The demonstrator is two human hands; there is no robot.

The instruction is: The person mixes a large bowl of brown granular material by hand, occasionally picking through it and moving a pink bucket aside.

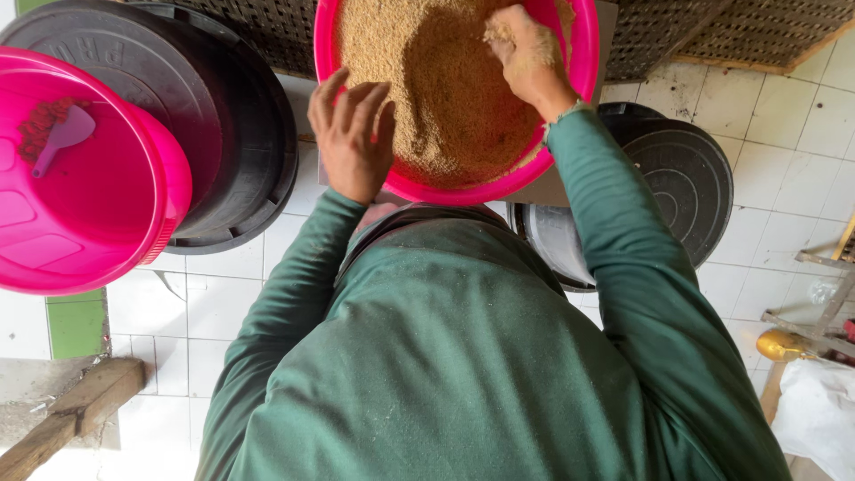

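A large pink basin at the top centre holds a heap of fine tan grain. My left hand rests on the basin's near-left rim, fingers spread over the edge. My right hand is inside the basin at its far right, fingers curled around a clump of the grain and dusted with it. Both arms wear green sleeves.
A second pink basin at the left holds a purple scoop and some red bits; it sits on a black round lid. Another black lid lies at the right. White tiled floor, a wooden beam, a white sack.
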